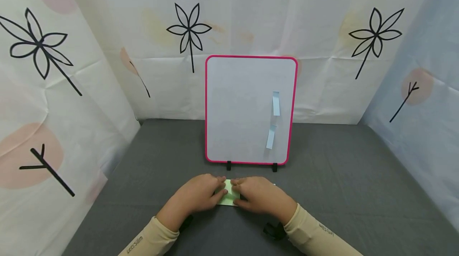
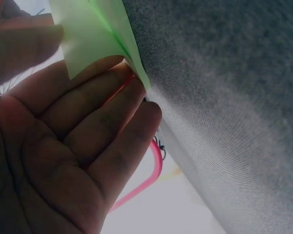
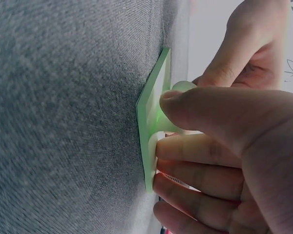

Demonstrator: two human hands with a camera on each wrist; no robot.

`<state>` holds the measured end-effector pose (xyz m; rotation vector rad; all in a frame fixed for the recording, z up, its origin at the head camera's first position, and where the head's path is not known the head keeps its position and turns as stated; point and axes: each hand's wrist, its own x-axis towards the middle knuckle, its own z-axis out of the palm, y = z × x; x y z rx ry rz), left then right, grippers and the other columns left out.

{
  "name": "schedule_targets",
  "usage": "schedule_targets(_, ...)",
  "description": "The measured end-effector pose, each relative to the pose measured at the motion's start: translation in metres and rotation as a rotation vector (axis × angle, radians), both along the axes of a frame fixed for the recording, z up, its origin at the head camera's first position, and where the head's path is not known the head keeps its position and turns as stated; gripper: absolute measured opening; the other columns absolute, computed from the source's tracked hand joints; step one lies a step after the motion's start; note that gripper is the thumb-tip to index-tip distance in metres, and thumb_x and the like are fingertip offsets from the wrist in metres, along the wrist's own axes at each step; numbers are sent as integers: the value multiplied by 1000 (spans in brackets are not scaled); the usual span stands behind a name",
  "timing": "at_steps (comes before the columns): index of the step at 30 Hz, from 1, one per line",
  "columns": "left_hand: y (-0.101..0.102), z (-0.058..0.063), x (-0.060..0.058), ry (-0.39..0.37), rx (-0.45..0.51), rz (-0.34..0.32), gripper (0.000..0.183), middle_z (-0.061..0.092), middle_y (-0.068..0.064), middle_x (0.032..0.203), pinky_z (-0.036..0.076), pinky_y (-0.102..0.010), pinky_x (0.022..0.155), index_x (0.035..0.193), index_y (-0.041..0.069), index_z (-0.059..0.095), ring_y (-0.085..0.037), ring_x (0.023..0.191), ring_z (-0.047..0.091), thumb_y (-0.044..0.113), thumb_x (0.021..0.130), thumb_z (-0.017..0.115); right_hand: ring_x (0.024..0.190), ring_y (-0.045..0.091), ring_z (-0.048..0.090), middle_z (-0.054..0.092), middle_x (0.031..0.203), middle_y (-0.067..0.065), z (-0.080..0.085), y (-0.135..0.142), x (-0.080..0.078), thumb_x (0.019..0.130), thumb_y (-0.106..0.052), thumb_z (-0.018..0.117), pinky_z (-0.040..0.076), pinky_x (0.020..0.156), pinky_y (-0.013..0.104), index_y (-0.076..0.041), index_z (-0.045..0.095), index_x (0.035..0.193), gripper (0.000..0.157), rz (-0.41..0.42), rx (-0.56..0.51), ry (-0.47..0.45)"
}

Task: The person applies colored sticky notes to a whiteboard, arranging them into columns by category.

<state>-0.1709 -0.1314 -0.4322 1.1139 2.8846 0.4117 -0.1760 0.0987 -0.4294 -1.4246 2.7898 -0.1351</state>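
Note:
A pale green sticky note pad [image 1: 229, 195] lies on the grey tabletop, between the two hands. In the right wrist view the pad [image 3: 142, 112] shows its thick edge, and its top sheet bends upward. My left hand [image 1: 201, 194] has its thumb and fingers at the left side of the raised green sheet [image 2: 90, 41], pinching it. From the other side my right hand [image 1: 263, 196] holds the bent sheet, its thumb on top and its fingers against the pad. Both hands hide parts of the pad.
Behind the hands stands a whiteboard [image 1: 244, 108] with a pink rim on black feet [image 1: 275, 167]. Two light blue strips, an upper strip [image 1: 275, 103] and a lower strip [image 1: 270, 137], are on its right side. Patterned cloth walls [image 1: 236, 40] enclose the grey table [image 1: 340, 176].

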Motion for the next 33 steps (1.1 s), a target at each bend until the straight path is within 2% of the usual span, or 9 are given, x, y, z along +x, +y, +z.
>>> schedule_targets(2, 0, 0, 0, 13, 3, -5, 18, 77, -12, 129, 53, -27, 70, 99, 12, 79, -18, 82, 73, 24, 105, 66, 113, 17, 76, 75, 135, 7, -1, 0, 0, 96, -28, 80, 61, 81, 32, -12, 78, 108, 20, 2, -11, 12)
schedule_targets(3, 0, 0, 1, 17, 3, -7, 18, 76, -11, 130, 54, -27, 71, 100, 12, 79, -19, 85, 75, 24, 105, 66, 112, 17, 76, 75, 134, 7, -2, -1, 0, 96, -27, 79, 61, 81, 32, -13, 78, 105, 17, 2, -18, 19)
schedule_targets(8, 0, 3, 1, -13, 1, -7, 20, 75, -12, 133, 55, -26, 70, 105, 12, 81, -16, 81, 73, 23, 106, 65, 110, 19, 77, 76, 132, 8, -3, -2, 2, 98, -25, 76, 61, 79, 32, -15, 74, 91, 13, -5, -49, 27)
schedule_targets(13, 0, 3, 1, -24, 0, 5, 25, 75, -12, 133, 56, -27, 70, 120, 7, 80, -16, 78, 72, 21, 107, 64, 107, 19, 77, 76, 132, 8, -2, -2, 2, 101, -24, 72, 60, 76, 30, -15, 73, 88, 16, -8, -56, 31)
schedule_targets(18, -1, 2, 1, -20, 8, 8, 28, 76, -13, 131, 53, -25, 68, 124, 4, 78, -15, 74, 70, 21, 107, 64, 113, 20, 77, 76, 132, 9, -4, -2, 2, 104, -22, 68, 62, 84, 34, -12, 80, 101, 16, -20, -69, 12)
schedule_targets(23, -1, 0, 1, 1, 0, 6, 33, 80, -13, 111, 56, -28, 69, 132, 1, 73, -14, 75, 71, 21, 107, 63, 120, 23, 74, 75, 134, 10, -5, -3, 2, 105, -21, 67, 62, 92, 38, -9, 81, 118, 22, -63, -100, -69)
schedule_targets(27, -2, -1, 0, 2, 1, 9, 34, 78, -10, 96, 55, -28, 67, 133, 2, 72, -12, 72, 68, 22, 108, 62, 120, 24, 74, 75, 133, 11, -6, -4, 3, 105, -21, 68, 62, 93, 39, -7, 80, 122, 25, -82, -129, -94)
schedule_targets(30, -2, -2, -1, -4, 7, 13, 32, 78, -10, 96, 55, -28, 67, 132, 3, 73, -11, 72, 68, 22, 108, 62, 120, 23, 74, 75, 133, 10, -6, -4, 3, 104, -20, 68, 62, 95, 39, -6, 80, 123, 26, -83, -153, -104)
schedule_targets(33, -1, -2, -1, -3, 13, 12, 31, 80, -10, 105, 57, -29, 70, 129, 4, 75, -12, 77, 71, 22, 108, 63, 121, 22, 74, 76, 131, 9, -7, -4, 2, 104, -18, 69, 61, 96, 38, -6, 80, 122, 25, -73, -175, -117)
